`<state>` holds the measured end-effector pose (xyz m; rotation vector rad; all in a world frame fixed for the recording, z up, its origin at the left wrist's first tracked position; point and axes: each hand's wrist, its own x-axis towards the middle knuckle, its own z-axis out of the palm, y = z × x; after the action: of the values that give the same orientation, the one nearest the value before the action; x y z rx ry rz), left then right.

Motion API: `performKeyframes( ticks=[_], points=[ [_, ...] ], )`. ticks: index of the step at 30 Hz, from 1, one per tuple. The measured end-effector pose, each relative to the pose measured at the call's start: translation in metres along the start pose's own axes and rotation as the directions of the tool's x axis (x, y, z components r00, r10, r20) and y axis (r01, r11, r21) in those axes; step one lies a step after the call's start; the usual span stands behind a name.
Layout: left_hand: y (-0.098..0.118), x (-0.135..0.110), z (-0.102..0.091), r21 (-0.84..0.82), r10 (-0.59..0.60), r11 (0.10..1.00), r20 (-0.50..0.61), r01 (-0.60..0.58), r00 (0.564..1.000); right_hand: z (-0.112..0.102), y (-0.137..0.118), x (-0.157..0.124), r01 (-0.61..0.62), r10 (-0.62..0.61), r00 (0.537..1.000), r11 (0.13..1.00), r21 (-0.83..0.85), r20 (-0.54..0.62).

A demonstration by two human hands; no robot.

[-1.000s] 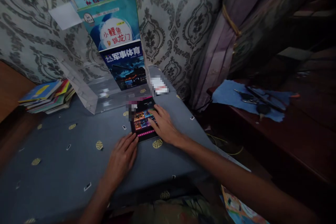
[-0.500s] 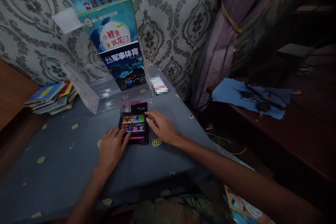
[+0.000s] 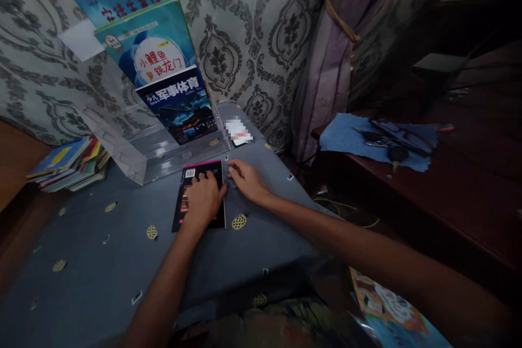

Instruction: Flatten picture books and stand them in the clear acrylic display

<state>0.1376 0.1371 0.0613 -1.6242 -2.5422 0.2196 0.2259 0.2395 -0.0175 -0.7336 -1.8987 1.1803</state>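
A black book (image 3: 217,217) with a pink top edge and a barcode lies on the cloth-covered table, its printed back cover up. My left hand (image 3: 204,196) rests across the middle of this book, fingers stretched forward over it, covering much of the small pictures. Just off the book's upper right edge is my right hand (image 3: 248,180), its fingers loosely bent and a little apart, holding nothing. Behind the book stands a clear plastic rack (image 3: 153,166) with several books in tiers, a dark blue one (image 3: 183,111) in front.
A pile of thin books (image 3: 67,163) sits at the table's left end. Right of the rack lies a white card (image 3: 239,133), partly blurred out. A dark red table (image 3: 440,201) on the right bears a blue cloth (image 3: 338,133) with glasses and keys on it. Patterned curtain (image 3: 261,27) hangs behind.
My left hand has moved from the book's lower left onto its middle. My right hand has moved slightly up, off the book's right edge. The view has shifted a little.
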Motion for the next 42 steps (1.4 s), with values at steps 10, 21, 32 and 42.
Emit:
performKeyframes(
  ticks=[10,21,32,42],
  points=[
    [0.005,0.004,0.0,0.039,0.006,0.999,0.017,-0.007,1.0,0.006,0.011,0.034,-0.119,0.124,0.992,0.981,0.155,-0.022],
    [-0.011,-0.006,0.012,0.047,0.172,0.985,-0.072,-0.169,0.982,-0.004,0.001,0.022,0.129,-0.135,0.99,0.984,-0.124,-0.04],
    [-0.088,-0.021,0.03,-0.321,0.593,0.756,-0.034,-0.571,0.805,-0.015,-0.009,0.013,0.229,-0.221,0.973,0.943,-0.243,0.058],
    [-0.1,-0.023,0.043,-0.396,0.475,0.8,-0.038,-0.45,0.879,-0.009,-0.007,0.011,0.319,-0.181,0.925,0.847,-0.425,0.334]
  ],
)
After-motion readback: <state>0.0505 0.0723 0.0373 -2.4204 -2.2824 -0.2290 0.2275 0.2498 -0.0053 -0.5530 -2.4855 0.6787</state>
